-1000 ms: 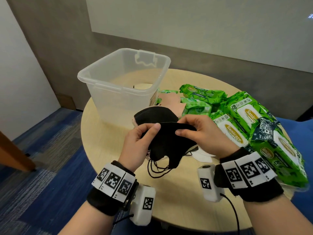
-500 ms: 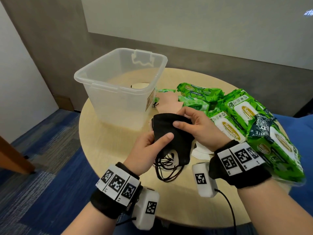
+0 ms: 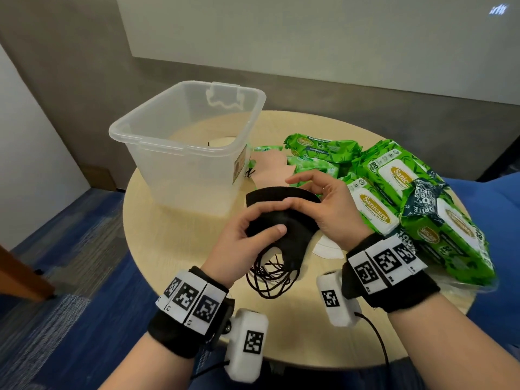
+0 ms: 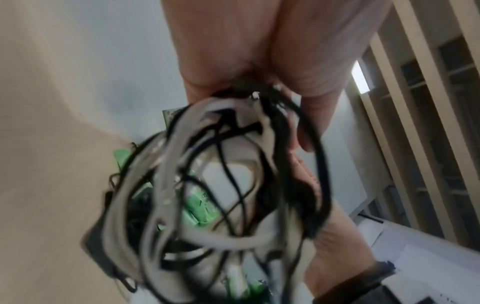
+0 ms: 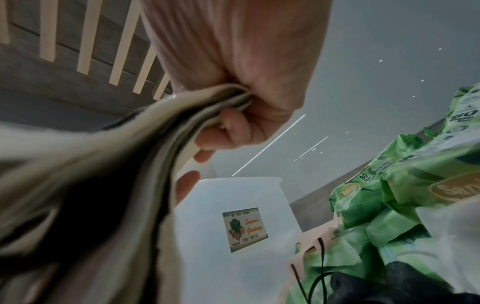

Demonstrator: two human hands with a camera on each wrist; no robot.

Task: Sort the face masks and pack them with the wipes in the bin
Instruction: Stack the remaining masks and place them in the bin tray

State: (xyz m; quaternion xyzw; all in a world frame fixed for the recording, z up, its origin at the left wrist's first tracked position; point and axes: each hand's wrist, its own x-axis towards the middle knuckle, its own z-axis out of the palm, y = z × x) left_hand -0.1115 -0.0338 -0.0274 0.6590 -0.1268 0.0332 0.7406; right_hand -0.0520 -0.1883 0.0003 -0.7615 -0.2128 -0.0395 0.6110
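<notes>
A stack of black face masks [image 3: 281, 197] is held just above the table in front of me. My left hand [image 3: 274, 218] grips its near-left part, thumb on top. The right hand [image 3: 295, 192] pinches the right edge, index finger raised off it. In the right wrist view the layered mask edges [image 5: 221, 98] are squeezed between thumb and fingers. Tangled black ear loops [image 3: 270, 277] [image 4: 221, 185] hang below my left hand. The clear bin [image 3: 157, 142] stands at the back left. Green wipes packs [image 3: 394, 175] lie to the right.
A pink mask [image 3: 270, 167] lies between the bin and the wipes, and a white mask [image 3: 326, 249] lies under my right wrist. The bin wall carries a small label [image 5: 244, 228]. The round table's edge [image 3: 129, 220] is near on the left, with blue carpet below.
The black mask lying on the table has joined the one in my hands. The stack has turned from hanging upright to lying flatter, and my right index finger has lifted.
</notes>
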